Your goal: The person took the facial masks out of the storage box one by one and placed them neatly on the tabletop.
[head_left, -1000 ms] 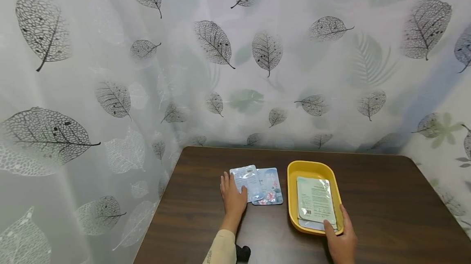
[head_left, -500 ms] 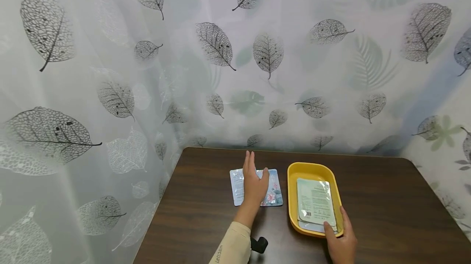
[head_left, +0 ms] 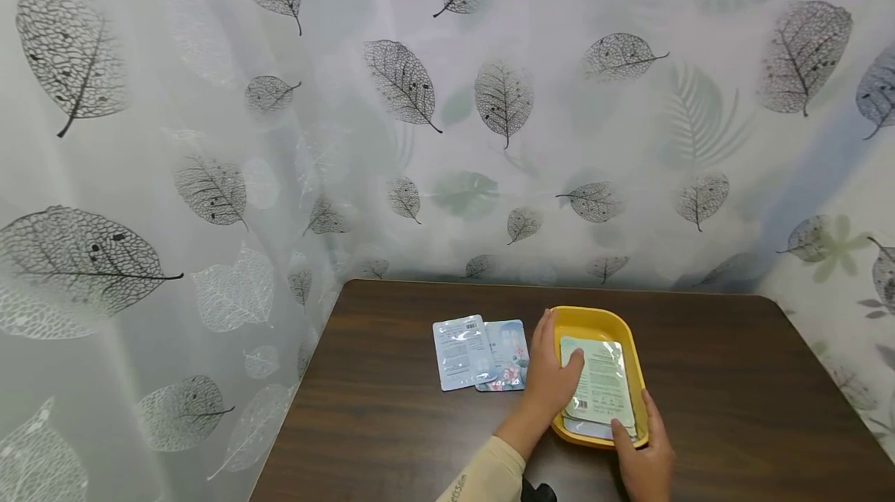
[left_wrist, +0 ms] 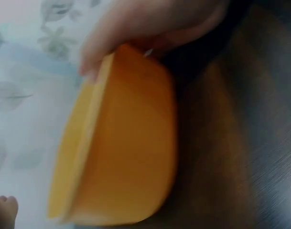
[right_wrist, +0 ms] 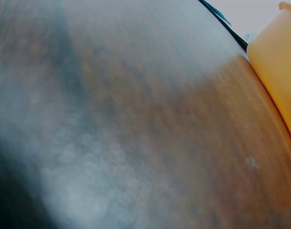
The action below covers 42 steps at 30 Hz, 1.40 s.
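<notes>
My left hand, fingers straight, is at the left side of a yellow plastic tub in the head view. Whether it touches the rim, I cannot tell. My right hand grips the tub's near right corner, thumb over the rim and fingers outside. Inside the tub, a pale green sheet mask packet lies on a paler one. Left of the tub, a light blue packet overlaps a flowered packet. The left wrist view shows the tub's outer wall; in the right wrist view its side appears.
The dark brown wooden table carries everything. A leaf-patterned curtain hangs behind its far edge and along the left. A black wrist piece shows under my left sleeve.
My left hand has moved right, from the light blue packet, across the flowered one, to the tub's left side. My right hand has stayed on the tub's corner.
</notes>
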{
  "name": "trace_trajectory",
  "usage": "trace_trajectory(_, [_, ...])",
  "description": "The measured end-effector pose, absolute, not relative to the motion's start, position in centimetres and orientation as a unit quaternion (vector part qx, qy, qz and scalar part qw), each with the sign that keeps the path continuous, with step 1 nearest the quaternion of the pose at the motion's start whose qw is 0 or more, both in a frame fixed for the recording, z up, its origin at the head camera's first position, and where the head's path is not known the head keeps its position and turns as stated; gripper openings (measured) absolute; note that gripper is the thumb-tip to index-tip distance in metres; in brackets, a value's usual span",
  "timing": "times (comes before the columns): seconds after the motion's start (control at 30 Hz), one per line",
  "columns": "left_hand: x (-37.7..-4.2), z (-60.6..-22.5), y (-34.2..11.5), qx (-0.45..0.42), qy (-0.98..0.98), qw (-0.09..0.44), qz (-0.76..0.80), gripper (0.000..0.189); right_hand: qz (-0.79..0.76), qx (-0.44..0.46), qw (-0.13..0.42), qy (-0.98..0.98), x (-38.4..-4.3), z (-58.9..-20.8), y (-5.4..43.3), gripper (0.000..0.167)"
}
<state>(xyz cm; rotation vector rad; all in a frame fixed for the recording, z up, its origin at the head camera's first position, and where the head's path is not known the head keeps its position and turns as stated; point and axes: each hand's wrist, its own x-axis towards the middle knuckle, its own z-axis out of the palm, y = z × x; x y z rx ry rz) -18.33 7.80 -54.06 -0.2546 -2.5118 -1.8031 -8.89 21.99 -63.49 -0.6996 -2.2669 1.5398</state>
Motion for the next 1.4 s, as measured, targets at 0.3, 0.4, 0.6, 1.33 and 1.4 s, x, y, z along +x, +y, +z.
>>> trace_trajectory(0.3, [-17.4,-57.5,9.9,-0.082,-0.819,-0.039,-0.566,0.070,0.528,-0.238,0.171,-0.797,-9.0,-63.5,21.9,0.077])
trace_trajectory(0.4, [-17.5,-57.7,10.2,-0.087,-0.837,-0.052,-0.538,0.074,0.532,-0.235,0.181,-0.793,-8.9,-63.6,21.9,0.077])
trace_trajectory(0.6, [-17.8,-57.7,10.5,-0.055,-0.872,-0.099,-0.475,0.079,0.521,-0.236,0.177,-0.801,-8.9,-63.6,21.8,0.076])
trace_trajectory(1.33, [-17.6,-57.9,10.2,-0.104,-0.884,-0.096,-0.445,0.066,0.522,-0.239,0.188,-0.797,-8.7,-63.8,21.6,0.076])
trace_trajectory(1.4, [-17.7,-57.8,10.1,-0.120,-0.875,-0.081,-0.462,0.065,0.524,-0.236,0.196,-0.794,-8.7,-63.8,21.7,0.076])
